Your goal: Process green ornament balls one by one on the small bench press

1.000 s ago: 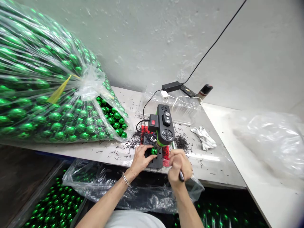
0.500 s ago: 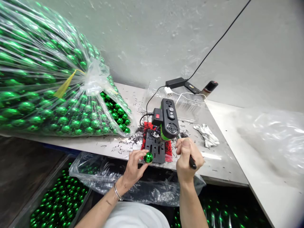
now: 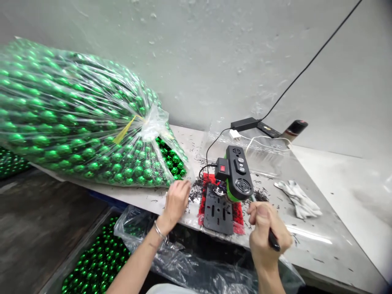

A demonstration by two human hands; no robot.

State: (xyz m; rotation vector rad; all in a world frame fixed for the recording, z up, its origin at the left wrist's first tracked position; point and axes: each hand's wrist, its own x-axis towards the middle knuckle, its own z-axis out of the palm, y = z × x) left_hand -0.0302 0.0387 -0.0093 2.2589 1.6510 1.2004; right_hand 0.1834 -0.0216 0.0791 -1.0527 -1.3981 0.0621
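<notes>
My left hand is just in front of the mouth of a clear plastic bag full of shiny green balls. Its fingers bend loosely forward, no ball shows in them, and the fingertips are partly hidden. My right hand is wrapped round a lever with a black grip. That lever belongs to a small black and green bench machine with a slotted black base plate. No ball lies on the plate, and a red mat shows beneath it.
Small black bits litter the table. White gloves lie at right. Behind the machine are a clear plastic tray, a black power adapter and cables. Below the front edge, plastic sheeting hangs beside a bin of green balls.
My left hand has left the base plate and moved up-left to the bag's mouth; the green ball it held is out of sight. My right hand stays on the lever. The view has shifted left.
</notes>
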